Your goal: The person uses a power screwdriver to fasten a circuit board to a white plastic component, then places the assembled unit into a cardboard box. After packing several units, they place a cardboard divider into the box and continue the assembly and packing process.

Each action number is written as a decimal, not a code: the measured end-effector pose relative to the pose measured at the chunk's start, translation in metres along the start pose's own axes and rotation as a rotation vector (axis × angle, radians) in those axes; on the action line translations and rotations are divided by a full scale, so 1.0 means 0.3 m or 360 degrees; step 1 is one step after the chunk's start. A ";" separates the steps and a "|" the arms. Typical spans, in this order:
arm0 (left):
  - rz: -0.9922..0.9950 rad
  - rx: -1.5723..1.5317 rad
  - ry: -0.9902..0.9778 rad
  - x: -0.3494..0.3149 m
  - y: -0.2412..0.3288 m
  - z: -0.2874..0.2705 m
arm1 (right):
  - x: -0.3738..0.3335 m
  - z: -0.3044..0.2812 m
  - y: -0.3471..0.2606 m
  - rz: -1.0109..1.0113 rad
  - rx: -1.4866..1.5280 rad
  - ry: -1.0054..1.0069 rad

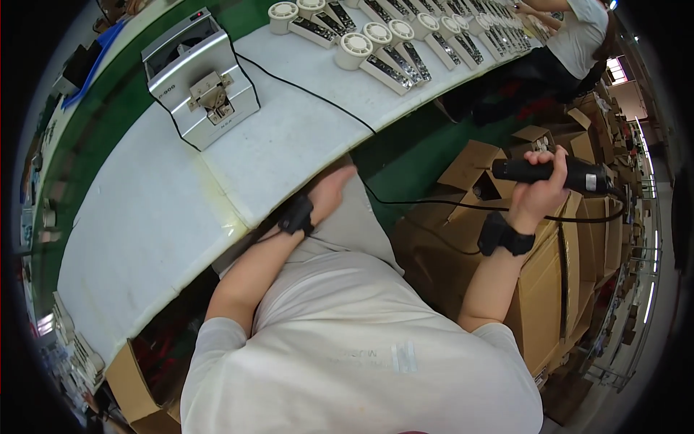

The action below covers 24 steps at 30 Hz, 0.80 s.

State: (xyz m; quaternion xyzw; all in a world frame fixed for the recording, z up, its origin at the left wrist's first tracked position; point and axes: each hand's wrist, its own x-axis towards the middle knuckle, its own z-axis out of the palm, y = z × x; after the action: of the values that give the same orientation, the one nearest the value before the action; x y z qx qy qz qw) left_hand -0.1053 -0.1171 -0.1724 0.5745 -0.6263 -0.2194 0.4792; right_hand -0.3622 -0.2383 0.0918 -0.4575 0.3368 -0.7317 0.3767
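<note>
A black electric screwdriver (549,173) is gripped in my right hand (542,189), held out to the right above the cardboard boxes with its tip toward the left. Its black cable (448,204) loops from the rear end back under my wrist toward the bench. My left hand (332,192) rests on my thigh beside the bench edge, with nothing visible in it. Its fingers look stretched out, though partly hidden. On the bench, a silver screw feeder (202,83) stands at the far left. White handheld fans (376,58) with round grilles and uncovered handles lie in rows at the back.
The white bench top (144,210) curves along my left and front. Open cardboard boxes (535,289) crowd my right side, and another carton (134,383) stands at lower left. A black cord (311,90) crosses the bench. A co-worker (578,43) sits at the far right.
</note>
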 end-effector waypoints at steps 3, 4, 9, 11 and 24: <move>0.0454 0.0052 -0.0774 -0.044 0.158 -0.055 | -0.048 0.017 -0.060 0.0107 0.0086 -0.0131; 0.0511 -0.0193 -0.0899 -0.077 0.182 -0.055 | -0.059 0.032 -0.080 0.0123 0.0118 -0.0151; 0.0130 -0.0375 -0.1127 -0.067 0.324 -0.287 | -0.047 0.134 -0.181 0.0168 0.0373 -0.0434; -0.0190 -0.0528 -0.1155 -0.057 0.418 -0.433 | -0.030 0.205 -0.243 0.0189 0.0390 -0.0566; -0.0766 -0.0343 -0.0215 -0.304 0.652 -0.857 | -0.095 0.438 -0.141 0.0752 0.0839 -0.1656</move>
State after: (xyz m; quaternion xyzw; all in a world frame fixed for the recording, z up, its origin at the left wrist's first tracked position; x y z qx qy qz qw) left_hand 0.0033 0.0864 0.0717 0.6366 -0.4751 -0.4302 0.4288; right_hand -0.2428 -0.2127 0.1620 -0.5585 0.0096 -0.3688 0.7429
